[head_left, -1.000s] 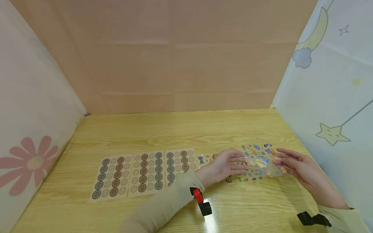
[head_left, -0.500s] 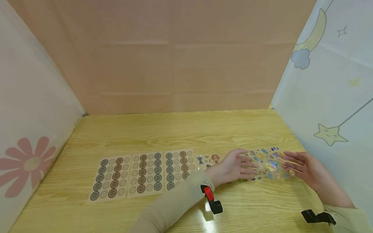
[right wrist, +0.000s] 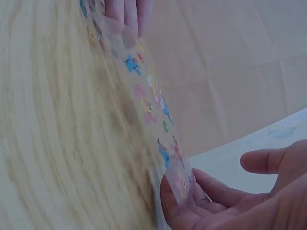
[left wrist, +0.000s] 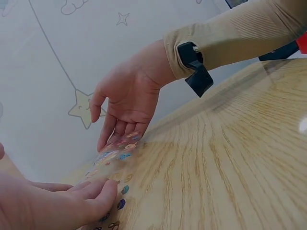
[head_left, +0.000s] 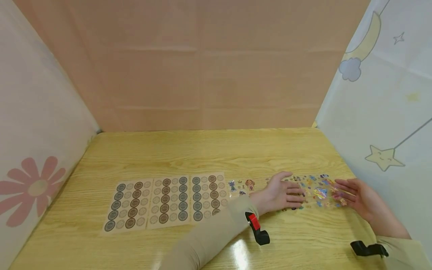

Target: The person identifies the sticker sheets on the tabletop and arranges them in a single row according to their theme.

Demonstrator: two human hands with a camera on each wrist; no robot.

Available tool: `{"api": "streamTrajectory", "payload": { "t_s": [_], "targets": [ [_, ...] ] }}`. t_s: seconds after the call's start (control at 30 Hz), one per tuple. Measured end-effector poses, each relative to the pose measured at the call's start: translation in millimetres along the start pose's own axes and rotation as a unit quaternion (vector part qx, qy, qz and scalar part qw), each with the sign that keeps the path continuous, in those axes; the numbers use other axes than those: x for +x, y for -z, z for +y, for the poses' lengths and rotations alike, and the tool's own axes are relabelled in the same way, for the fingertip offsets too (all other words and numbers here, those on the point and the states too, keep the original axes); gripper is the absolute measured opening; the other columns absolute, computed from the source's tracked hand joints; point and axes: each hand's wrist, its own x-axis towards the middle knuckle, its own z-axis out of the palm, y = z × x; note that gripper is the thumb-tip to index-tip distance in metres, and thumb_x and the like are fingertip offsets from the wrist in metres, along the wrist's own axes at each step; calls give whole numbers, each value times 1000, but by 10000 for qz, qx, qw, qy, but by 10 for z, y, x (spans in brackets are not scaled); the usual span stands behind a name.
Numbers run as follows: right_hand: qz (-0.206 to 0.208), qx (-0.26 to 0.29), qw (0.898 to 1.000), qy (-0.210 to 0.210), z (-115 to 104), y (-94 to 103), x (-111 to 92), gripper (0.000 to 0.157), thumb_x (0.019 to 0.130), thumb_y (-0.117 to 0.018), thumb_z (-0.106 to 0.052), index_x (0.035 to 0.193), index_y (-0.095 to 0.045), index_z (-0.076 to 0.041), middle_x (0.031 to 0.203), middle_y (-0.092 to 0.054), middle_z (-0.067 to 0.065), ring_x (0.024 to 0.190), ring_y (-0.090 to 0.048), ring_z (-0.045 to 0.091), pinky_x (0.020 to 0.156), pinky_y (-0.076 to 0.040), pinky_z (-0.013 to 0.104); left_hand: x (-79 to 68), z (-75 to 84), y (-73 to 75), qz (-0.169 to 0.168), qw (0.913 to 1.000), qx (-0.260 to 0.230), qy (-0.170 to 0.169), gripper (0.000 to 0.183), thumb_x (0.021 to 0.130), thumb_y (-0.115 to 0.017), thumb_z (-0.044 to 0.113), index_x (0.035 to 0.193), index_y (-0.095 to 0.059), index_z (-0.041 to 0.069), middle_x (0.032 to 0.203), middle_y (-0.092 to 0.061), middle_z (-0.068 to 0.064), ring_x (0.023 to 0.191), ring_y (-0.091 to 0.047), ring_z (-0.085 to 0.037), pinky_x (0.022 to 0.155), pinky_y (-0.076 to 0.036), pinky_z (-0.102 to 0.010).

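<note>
A clear sticker sheet [head_left: 320, 192] with small colourful cartoon figures spans the gap between my two hands at the right of the table. My left hand [head_left: 282, 193] lies along its left part with fingers extended, thumb apart. At the opposite end is my right hand [head_left: 369, 202]; in the right wrist view its fingers [right wrist: 192, 211] support the sheet's end from below, thumb held away. The sheet's right end is raised off the table in the left wrist view. Another clear sheet with cartoon puppies [head_left: 249, 184] lies left of it, partly covered by my left hand and forearm.
Three paper sheets of round grey and brown stickers lie in a row: a left sheet [head_left: 126, 205], a middle sheet [head_left: 170, 200] and a right sheet [head_left: 206, 191], partly behind my left sleeve. Printed cloth walls flank the wooden table [head_left: 202, 153].
Both hands have shifted right, and the cartoon sticker sheet has moved right with them, uncovering more of the puppy sheet. The round-sticker sheets have stayed put.
</note>
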Motion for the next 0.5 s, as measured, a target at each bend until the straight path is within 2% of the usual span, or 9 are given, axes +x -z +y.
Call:
{"api": "streamTrajectory", "payload": {
  "t_s": [0.13,0.33,0.5],
  "targets": [
    [57,32,9999,-90,14,59,26,57,106,-17,-19,102,-73,-14,101,-71,0,86,-67,19,63,-52,28,49,-57,2,42,9999,-138,-75,73,94,-46,46,139,-38,-10,135,-47,-24,127,-40,-44,108,-30,-55],
    [4,41,10000,-17,23,141,33,58,106,-16,-20,102,-74,-16,100,-71,-1,89,-67,16,64,-51,27,79,-111,-15,-96,9990,-410,-178,77,93,-46,48,142,-33,-10,141,-41,-26,132,-35,-42,109,-27,-55],
    [323,-125,9994,53,20,160,20,53,106,-22,-21,98,-74,-17,97,-71,-3,86,-66,13,64,-50,25,84,-132,-57,-254,9980,-533,-216,79,94,-43,49,145,-29,-9,146,-34,-26,135,-30,-42,110,-23,-56]
  ]
}}
